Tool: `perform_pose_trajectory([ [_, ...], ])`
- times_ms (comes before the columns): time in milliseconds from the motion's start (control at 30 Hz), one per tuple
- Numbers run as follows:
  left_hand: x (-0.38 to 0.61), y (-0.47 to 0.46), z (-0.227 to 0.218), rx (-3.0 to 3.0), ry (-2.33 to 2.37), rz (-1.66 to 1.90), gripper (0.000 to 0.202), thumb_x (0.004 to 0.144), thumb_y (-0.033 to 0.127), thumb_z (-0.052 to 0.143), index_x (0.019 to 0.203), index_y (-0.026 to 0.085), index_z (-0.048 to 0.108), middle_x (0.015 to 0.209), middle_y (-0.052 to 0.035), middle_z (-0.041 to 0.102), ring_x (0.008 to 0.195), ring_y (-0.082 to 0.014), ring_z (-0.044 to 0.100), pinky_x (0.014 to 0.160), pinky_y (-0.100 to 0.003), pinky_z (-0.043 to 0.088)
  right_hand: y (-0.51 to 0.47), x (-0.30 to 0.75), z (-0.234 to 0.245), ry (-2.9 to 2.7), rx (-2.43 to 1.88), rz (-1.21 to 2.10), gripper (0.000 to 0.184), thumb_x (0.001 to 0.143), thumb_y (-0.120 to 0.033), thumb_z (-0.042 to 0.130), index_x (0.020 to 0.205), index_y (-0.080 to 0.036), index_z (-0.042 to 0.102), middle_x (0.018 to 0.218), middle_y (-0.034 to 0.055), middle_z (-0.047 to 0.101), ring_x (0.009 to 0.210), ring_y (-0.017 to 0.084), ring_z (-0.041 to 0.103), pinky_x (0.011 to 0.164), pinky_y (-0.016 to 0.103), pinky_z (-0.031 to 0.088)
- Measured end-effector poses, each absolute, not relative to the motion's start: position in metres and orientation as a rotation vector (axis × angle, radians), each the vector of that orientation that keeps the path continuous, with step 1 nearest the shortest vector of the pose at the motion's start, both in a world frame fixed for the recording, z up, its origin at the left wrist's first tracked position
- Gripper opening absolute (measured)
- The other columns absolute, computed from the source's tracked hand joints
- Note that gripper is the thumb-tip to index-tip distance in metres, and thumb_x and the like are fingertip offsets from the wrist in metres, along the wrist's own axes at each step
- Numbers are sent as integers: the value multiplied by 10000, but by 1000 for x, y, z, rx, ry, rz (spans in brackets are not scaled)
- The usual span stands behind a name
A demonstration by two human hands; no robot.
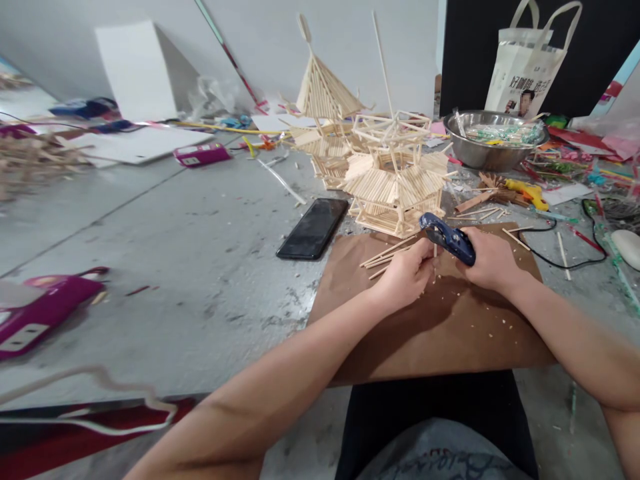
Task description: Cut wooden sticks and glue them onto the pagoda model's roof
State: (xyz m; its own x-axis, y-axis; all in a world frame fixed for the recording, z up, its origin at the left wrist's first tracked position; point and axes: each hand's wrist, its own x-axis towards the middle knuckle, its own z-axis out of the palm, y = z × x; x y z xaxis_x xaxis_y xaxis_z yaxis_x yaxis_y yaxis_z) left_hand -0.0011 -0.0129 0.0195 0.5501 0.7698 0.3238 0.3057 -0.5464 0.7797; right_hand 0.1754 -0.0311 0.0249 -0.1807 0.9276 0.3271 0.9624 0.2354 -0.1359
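Observation:
My right hand (487, 257) is closed around the handles of a blue cutter (453, 240), which looks like pruning shears. Its jaws point left, above my left hand (407, 273). That hand is closed in a pinch on a thin wooden stick (435, 251), whose short end shows by the blades. Both hands are over a brown board (380, 347). Several loose sticks (387, 257) lie on the board beside my left fingers. Just behind stands a pavilion-like model made of sticks (397, 180), with a second, pointed-roof model (325, 93) behind it.
A black phone (313, 229) lies left of the board. A metal bowl (495, 150) with plastic scraps stands at the back right, near a yellow glue gun (527, 192) and a white bag (525, 73). Purple power strips (203, 154) lie on the left.

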Motion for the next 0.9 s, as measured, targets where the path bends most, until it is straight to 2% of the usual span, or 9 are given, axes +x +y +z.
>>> perform_pose_trajectory([
  [433, -2, -13, 19, 2127, 877, 895, 71, 774, 133, 409, 718, 176, 411, 573, 38, 503, 542, -85, 507, 557, -199, 392, -33, 173, 27, -2177, -1824, -122, 378, 671, -319, 471, 1016, -169, 503, 863, 76, 655, 769, 234, 603, 610, 290, 366],
  [900, -3, -13, 17, 2074, 856, 871, 57, 767, 123, 408, 740, 169, 430, 574, 24, 513, 519, -92, 508, 534, -210, 396, -35, 173, 25, -2191, -1895, -155, 258, 682, -338, 452, 869, -179, 530, 783, 58, 657, 681, 221, 603, 549, 272, 319],
])
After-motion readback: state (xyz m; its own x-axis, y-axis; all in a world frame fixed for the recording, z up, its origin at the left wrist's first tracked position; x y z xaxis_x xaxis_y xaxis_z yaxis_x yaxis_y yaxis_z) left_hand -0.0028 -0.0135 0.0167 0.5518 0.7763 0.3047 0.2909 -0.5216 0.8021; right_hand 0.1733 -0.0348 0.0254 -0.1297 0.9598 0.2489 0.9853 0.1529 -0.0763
